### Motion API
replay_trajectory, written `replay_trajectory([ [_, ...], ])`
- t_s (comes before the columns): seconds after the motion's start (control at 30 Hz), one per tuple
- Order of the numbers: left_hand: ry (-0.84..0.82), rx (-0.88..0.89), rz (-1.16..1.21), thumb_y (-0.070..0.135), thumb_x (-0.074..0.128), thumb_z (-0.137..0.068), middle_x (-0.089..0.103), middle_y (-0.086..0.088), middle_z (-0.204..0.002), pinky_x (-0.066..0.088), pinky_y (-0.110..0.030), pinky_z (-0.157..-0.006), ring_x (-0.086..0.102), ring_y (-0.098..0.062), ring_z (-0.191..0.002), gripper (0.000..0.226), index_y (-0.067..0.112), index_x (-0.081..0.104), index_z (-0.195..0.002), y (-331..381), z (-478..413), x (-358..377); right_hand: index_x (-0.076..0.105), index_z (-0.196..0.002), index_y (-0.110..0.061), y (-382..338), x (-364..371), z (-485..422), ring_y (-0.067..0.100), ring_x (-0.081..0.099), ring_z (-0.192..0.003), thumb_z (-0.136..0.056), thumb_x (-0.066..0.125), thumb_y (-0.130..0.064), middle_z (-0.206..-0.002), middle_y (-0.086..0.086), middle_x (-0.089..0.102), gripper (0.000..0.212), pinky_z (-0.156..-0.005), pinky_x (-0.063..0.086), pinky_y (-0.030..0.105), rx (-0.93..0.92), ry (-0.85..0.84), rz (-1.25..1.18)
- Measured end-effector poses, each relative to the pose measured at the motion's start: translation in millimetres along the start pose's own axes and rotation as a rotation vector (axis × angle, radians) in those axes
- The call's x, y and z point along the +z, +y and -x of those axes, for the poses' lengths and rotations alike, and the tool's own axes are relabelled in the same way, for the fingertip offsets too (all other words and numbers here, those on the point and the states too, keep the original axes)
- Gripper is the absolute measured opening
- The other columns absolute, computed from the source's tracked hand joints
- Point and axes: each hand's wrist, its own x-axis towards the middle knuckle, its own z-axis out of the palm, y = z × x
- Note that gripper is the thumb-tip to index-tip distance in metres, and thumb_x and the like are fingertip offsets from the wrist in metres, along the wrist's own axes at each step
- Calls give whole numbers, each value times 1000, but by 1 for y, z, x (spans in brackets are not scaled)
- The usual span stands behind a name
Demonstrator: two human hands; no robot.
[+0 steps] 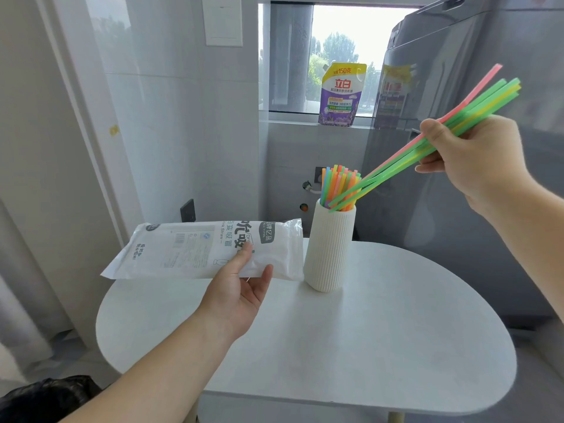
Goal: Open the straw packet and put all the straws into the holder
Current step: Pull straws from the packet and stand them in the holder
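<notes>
Right hand (470, 157) pinched slanted straws (480, 100), lower ends at the holder (328, 251) rim, left hand (238, 293) left of the holder pinched the packet (189, 248)

left hand (241, 288) gripping, right hand (467, 154) raised, pinching

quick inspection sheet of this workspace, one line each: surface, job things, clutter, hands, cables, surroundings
surface: white rounded table, holder standing on it
job's things: holder upright, coloured straws standing in it; straw packet held above the table, looks flat; tilted bunch of straws, lower ends at the holder's mouth
clutter: nothing seen
hands: left hand holds the packet, thumb on top; right hand grips the bunch
cables: nothing seen
surroundings: detergent pouch on the window sill, grey appliance at right, black bag at lower left
</notes>
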Motion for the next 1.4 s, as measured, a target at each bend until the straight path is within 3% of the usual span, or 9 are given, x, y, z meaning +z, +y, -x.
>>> replay_trajectory([
  [0.1,-1,0,1,14,76,-88,80,0,-84,63,-27,-58,76,-13,-67,21,16,72,-109,0,1,1,71,-101,-13,-2,1,2,11,75,-64,-92,71,-35,-89,-1,75,24,-64,63,25,-13,16,27],
  [0.27,-8,-12,-12,14,76,-88,79,0,-85,63,-26,-58,75,-13,-68,16,16,73,-103,-2,1,2,67,-86,-20,-3,3,0,14,77,-71,-91,73,-30,-89,-1,76,13,-72,64,36,19,12,-38],
  [0.5,-20,-20,-19,13,74,-89,79,0,-86,63,-26,-57,74,-12,-67,11,16,73,-100,-2,0,1,68,-86,-22,-6,3,-2,13,77,-73,-91,73,-30,-90,-5,75,11,-74,64,36,-17,-10,-20],
  [0.9,-34,-17,-29,14,74,-90,80,-1,-90,61,-26,-53,76,-14,-70,19,16,73,-108,-3,1,1,68,-101,-14,-7,7,-1,5,76,-72,-92,70,-31,-93,-7,73,19,-67,64,29,-28,-60,53],
  [1.17,-44,-15,-36,14,74,-90,80,-1,-91,61,-25,-52,76,-13,-70,23,17,72,-113,-4,0,1,70,-104,-11,0,1,-4,11,77,-74,-92,70,-33,-94,-3,75,24,-74,64,36,-2,-64,72],
  [1.4,-44,-12,-38,14,74,-89,80,-1,-92,61,-25,-51,76,-14,-71,24,17,72,-113,-5,0,1,68,-104,-11,1,4,-8,6,75,-67,-93,68,-32,-91,-3,74,24,-60,62,22,9,-99,113],
])
